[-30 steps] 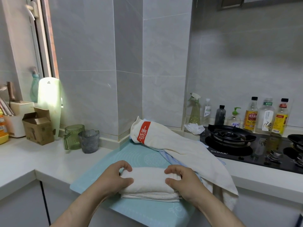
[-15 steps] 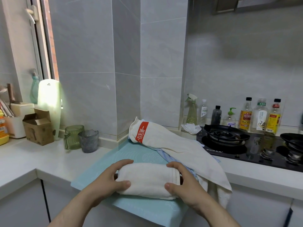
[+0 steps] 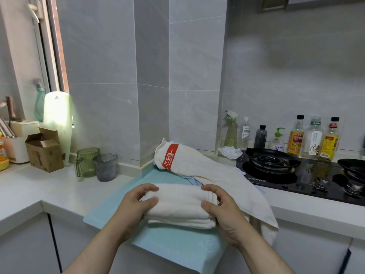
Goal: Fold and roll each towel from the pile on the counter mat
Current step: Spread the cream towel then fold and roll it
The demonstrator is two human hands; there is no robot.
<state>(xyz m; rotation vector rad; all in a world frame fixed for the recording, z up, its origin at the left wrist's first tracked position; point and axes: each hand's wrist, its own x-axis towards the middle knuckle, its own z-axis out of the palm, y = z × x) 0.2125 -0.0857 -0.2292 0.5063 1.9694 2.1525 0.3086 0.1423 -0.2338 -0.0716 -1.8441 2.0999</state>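
Note:
A cream towel (image 3: 178,204), partly rolled, lies on the light blue counter mat (image 3: 173,242). My left hand (image 3: 136,206) grips the roll's left end, fingers curled over the top and thumb in front. At the right end my right hand (image 3: 221,210) holds it the same way. Flat folded layers of the same towel stick out under the roll toward me. Behind it lies the pile: a cream towel with a red label (image 3: 199,169) draped over the counter's front edge, and a blue towel (image 3: 194,179) peeking out beneath.
A black gas hob (image 3: 296,171) with pan supports sits to the right, a row of bottles (image 3: 314,137) behind it. A crumpled tissue (image 3: 230,151) lies by the hob. Left of the mat stand a green mug (image 3: 87,162), a grey cup (image 3: 105,167) and a cardboard box (image 3: 44,149).
Both hands have shifted their grip on the towel roll, and the fingers now curl over its top. Folded layers show again under the roll's near side.

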